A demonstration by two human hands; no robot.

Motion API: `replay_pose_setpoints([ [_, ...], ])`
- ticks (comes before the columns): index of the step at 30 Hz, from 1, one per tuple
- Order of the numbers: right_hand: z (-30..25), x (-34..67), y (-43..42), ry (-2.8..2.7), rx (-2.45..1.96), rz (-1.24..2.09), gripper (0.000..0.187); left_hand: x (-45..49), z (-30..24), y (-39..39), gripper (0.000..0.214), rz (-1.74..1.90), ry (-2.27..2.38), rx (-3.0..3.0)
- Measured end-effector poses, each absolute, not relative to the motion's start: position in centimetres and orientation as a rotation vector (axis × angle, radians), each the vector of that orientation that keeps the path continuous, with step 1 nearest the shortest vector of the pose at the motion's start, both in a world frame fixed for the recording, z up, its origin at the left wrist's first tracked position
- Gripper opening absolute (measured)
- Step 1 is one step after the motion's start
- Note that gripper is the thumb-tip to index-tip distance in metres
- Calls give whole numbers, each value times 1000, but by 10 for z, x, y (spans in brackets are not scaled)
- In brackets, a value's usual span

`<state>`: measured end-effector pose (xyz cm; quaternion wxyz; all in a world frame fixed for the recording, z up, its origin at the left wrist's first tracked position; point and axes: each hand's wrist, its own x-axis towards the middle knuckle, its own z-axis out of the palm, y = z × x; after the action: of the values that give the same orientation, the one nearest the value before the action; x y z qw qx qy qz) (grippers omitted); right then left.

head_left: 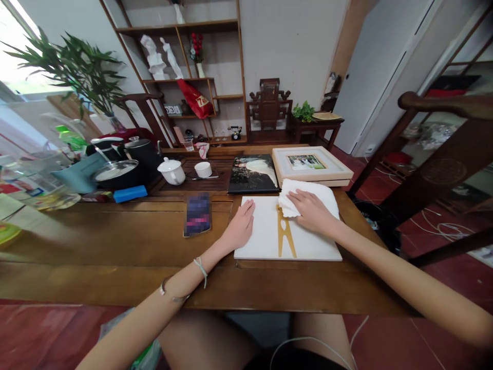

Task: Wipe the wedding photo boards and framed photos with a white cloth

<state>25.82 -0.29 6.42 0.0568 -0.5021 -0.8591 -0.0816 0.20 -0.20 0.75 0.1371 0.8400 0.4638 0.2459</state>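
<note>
A white board [265, 241] lies face down on the wooden table [115, 241], with a gold stand piece [285, 236] on its back. My left hand [239, 227] lies flat on the board's left edge, fingers stretched out. My right hand [314, 211] presses a white cloth [304, 192] onto the board's upper right part, near the top of the gold stand.
Behind the board lie a dark photo print [253, 173] and a white framed photo [311, 164]. A phone [197, 214] lies to the left. A tea tray holds a white teapot [172, 171] and cup [203, 169]. A wooden chair [442, 149] stands right.
</note>
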Motion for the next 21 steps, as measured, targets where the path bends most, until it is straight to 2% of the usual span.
replay_pose_setpoints([
  [5, 68, 257, -20, -2625, -1504, -202, 65, 3, 8, -3, 48, 719, 1355, 2419],
  [15, 72, 257, -126, -2735, -1296, -266, 73, 2, 3, -1, 48, 739, 1363, 2412],
  [21, 69, 260, -115, -2702, -1341, -218, 72, 2, 3, -1, 48, 730, 1367, 2417],
])
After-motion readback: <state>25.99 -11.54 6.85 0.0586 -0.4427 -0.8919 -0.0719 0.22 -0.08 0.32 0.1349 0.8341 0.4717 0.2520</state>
